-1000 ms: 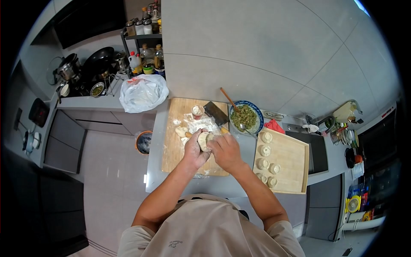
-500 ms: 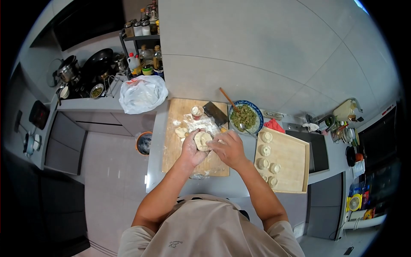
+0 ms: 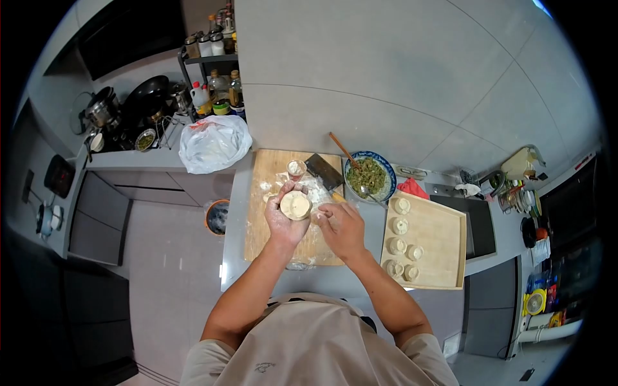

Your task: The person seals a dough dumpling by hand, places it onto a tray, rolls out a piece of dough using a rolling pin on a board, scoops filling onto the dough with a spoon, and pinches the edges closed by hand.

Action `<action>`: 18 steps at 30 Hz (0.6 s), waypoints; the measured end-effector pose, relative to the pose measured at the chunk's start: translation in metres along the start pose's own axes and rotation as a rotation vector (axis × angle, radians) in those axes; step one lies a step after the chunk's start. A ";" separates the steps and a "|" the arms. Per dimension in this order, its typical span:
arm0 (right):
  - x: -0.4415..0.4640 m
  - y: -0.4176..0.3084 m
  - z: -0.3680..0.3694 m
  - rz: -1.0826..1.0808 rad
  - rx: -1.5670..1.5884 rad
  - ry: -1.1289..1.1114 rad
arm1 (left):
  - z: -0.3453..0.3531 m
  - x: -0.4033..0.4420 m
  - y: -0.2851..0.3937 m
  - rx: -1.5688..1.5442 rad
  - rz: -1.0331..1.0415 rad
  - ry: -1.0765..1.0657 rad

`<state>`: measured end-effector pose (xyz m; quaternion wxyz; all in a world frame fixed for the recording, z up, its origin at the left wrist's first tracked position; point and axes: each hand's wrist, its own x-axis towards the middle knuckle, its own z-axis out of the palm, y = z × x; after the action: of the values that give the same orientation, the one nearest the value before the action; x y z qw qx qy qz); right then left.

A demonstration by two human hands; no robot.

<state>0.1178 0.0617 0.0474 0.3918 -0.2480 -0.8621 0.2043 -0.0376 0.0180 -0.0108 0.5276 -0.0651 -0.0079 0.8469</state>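
On my left palm (image 3: 286,223) sits a pale round of dough (image 3: 295,206), with my fingers curled around its edge. My right hand (image 3: 341,228) is just to the right of it, apart from the dough. Its thumb and fingers are drawn together in a pinch, and whether anything is between them is hidden. Beneath both hands lies a floured wooden board (image 3: 264,241). A small cup of flour (image 3: 296,168) and a dark-bladed cleaver (image 3: 324,172) rest on it, beside loose flour (image 3: 317,191).
Right of the board, a blue-rimmed bowl (image 3: 390,170) holds green filling, a spoon and a wooden-handled utensil. A wooden tray (image 3: 444,244) carries several shaped dough rounds (image 3: 398,246). A white plastic bag (image 3: 214,143) is at left; an orange-rimmed bucket (image 3: 207,222) stands on the floor.
My right fingers have come off the dough and drawn slightly right and down. The left hand has raised the dough a little leftward, its round face turned up.
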 end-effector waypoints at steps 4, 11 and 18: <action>0.003 -0.009 0.000 0.115 0.035 -0.016 | -0.012 0.011 -0.005 0.041 0.042 0.266; 0.005 -0.004 -0.001 0.012 -0.089 0.065 | -0.012 0.006 -0.004 0.135 -0.038 0.287; 0.006 -0.011 0.003 -0.024 -0.092 0.080 | -0.011 -0.002 -0.004 0.020 -0.083 0.008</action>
<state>0.1089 0.0560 0.0556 0.4166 -0.2632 -0.8572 0.1496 -0.0319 0.0169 -0.0207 0.5628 -0.0630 -0.0002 0.8242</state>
